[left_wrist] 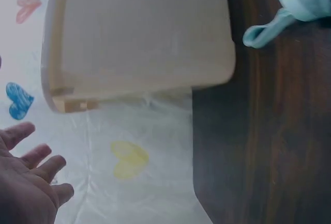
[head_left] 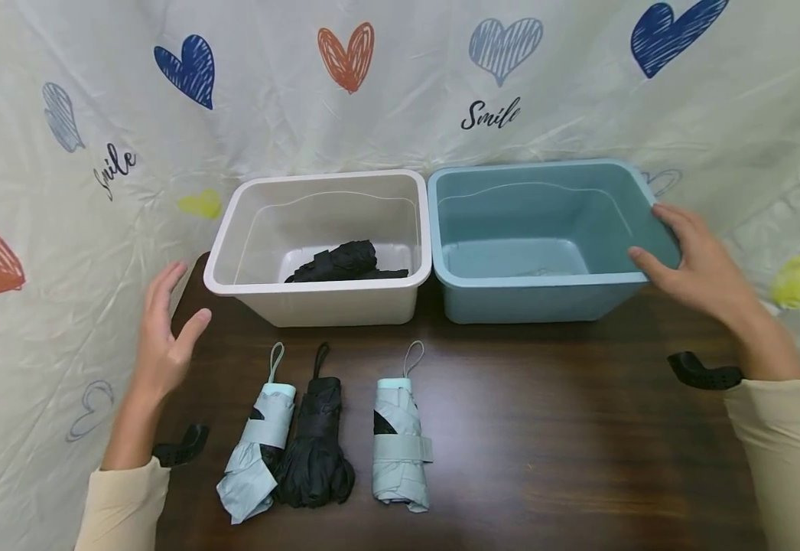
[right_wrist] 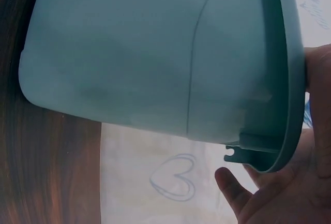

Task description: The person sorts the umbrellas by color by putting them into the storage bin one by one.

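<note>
My left hand is held in the air left of the white bin, fingers spread and touching nothing. In the left wrist view its fingers stand apart from the bin's rim. On the right, my right hand lies at the right rim of the blue bin, thumb and fingers extended around the corner. Black folded umbrellas lie inside the white bin. In front of the bins are a light blue folded umbrella, a black one beside it, and another light blue one farther right.
Both bins stand side by side at the back of the dark wooden table. Behind them hangs a white sheet printed with hearts and words. Each wrist wears a black strap mount.
</note>
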The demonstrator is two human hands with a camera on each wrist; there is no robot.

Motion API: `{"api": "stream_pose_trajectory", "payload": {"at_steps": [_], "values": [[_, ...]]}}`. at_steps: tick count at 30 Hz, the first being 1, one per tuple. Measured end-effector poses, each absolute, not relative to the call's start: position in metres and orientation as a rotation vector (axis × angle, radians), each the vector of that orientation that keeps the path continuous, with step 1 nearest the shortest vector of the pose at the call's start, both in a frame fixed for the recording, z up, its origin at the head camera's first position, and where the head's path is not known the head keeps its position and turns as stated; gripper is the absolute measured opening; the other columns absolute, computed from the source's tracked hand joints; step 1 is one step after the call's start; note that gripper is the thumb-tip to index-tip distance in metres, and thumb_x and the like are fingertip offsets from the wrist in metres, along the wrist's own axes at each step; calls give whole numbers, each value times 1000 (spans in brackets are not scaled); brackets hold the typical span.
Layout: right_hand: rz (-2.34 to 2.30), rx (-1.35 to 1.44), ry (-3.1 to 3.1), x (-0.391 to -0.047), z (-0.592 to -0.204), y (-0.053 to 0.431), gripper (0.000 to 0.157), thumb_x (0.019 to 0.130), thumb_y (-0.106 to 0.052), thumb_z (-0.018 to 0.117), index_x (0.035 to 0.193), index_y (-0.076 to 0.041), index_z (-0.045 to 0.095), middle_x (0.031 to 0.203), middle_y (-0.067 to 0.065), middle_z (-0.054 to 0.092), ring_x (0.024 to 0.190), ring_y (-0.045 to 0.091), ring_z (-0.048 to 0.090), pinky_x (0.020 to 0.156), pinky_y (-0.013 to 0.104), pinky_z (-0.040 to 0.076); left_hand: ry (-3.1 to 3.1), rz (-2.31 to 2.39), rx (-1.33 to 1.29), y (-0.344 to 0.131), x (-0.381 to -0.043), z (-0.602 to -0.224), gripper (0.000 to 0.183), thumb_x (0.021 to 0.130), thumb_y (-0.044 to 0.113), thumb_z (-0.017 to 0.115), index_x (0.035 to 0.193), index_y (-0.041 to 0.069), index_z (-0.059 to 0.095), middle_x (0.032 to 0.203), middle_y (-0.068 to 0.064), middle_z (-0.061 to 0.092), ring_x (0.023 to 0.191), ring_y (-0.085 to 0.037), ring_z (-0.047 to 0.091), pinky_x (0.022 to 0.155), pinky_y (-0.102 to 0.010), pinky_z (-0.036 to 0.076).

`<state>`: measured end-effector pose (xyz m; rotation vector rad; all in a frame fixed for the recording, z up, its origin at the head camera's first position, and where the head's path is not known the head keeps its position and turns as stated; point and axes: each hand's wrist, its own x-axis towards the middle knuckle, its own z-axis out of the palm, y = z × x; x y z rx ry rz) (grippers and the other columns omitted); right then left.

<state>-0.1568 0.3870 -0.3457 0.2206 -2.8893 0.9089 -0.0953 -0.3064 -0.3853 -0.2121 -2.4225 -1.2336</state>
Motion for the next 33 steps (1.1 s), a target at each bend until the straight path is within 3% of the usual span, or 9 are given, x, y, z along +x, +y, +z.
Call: {"api": "stream_pose_trajectory", "payload": {"at_steps": [5,11,13,14,17,20,21,24,33], "values": [[939,253,-2910,-160,-349,386,81,104,-31,59,168,-2,19,175,29,14,158,58,17,122,79,16,-2428,-1203,-150,-310,-72,-396,68,94,10,64,159,4,45,167,-20,37,155,-39,32,131,-33,21],[942,262,-2950,-166,-352,385,85,106,-36,58,171,-7,11,178,24,7,161,55,10,123,79,13,-2509,-1196,-61,-301,-40,-411,66,95,11,65,158,6,46,167,-22,32,153,-48,30,128,-69,17],[942,247,-2957,-166,-352,385,86,105,-38,58,171,-8,11,178,24,6,161,55,10,123,80,13,-2563,-1172,-62,-297,-31,-417,65,96,12,66,157,5,46,165,-23,34,151,-49,32,123,-75,21],[941,240,-2957,-165,-352,385,87,105,-38,58,171,-8,11,178,24,6,161,55,10,123,80,13,-2595,-1155,-71,-294,-27,-419,63,97,12,67,157,5,46,163,-24,36,149,-49,35,120,-75,25],[930,219,-2963,-162,-350,387,88,105,-39,58,171,-9,9,178,23,5,162,55,8,123,80,11,-2724,-1080,-91,-285,-15,-427,60,100,17,68,155,5,47,156,-24,44,141,-46,44,116,-52,37],[916,220,-2965,-161,-351,388,87,105,-39,57,171,-8,9,179,21,5,162,54,7,123,80,11,-2870,-1005,-78,-277,-2,-432,58,103,24,67,153,4,48,150,-25,49,135,-45,52,110,-46,45],[915,220,-2966,-161,-352,387,87,105,-39,57,171,-8,9,179,20,4,162,54,7,123,80,11,-2921,-985,-60,-274,2,-433,59,103,28,67,153,4,47,149,-25,49,133,-45,54,109,-47,48],[912,226,-2961,-161,-353,386,87,105,-39,57,171,-8,10,180,18,4,163,54,7,123,80,11,-3053,-947,9,-267,11,-436,67,104,38,66,157,5,43,150,-27,49,132,-47,56,102,-65,52],[905,295,-2955,-161,-353,390,85,105,-33,55,170,-3,9,178,23,4,162,55,7,127,76,8,-3242,-938,194,-252,24,-447,87,100,49,68,166,10,24,149,-26,54,130,-45,62,93,-61,54]]}}
